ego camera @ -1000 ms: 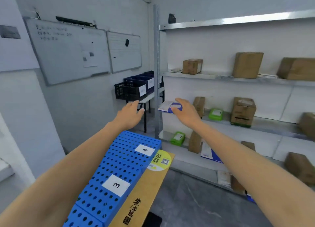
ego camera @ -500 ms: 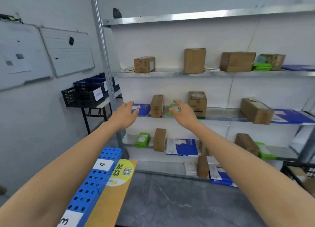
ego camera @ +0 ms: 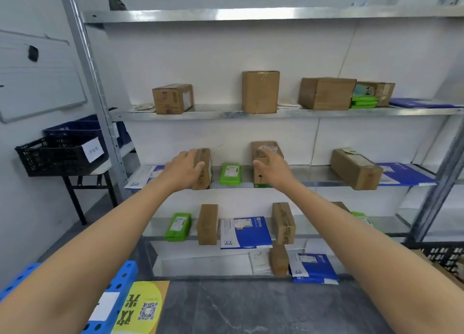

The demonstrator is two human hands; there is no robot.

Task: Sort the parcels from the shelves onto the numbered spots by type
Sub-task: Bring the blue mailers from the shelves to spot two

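Parcels lie on a metal shelf rack. On the middle shelf, my left hand reaches a narrow upright cardboard box, with the thumb against its front and fingers relaxed. My right hand is spread in front of a taller cardboard box and holds nothing. A green parcel lies between the two hands. A blue-white envelope lies left of my left hand. The blue perforated platform with a white number label is at the bottom left.
The upper shelf holds several cardboard boxes and green parcels. Lower shelves carry a green parcel, boxes and blue envelopes. A black crate sits on a side table at left, another crate at right.
My view has swung right and closer to the shelves. Both hands have moved forward to the middle shelf, the left onto the narrow box, the right in front of the taller box.
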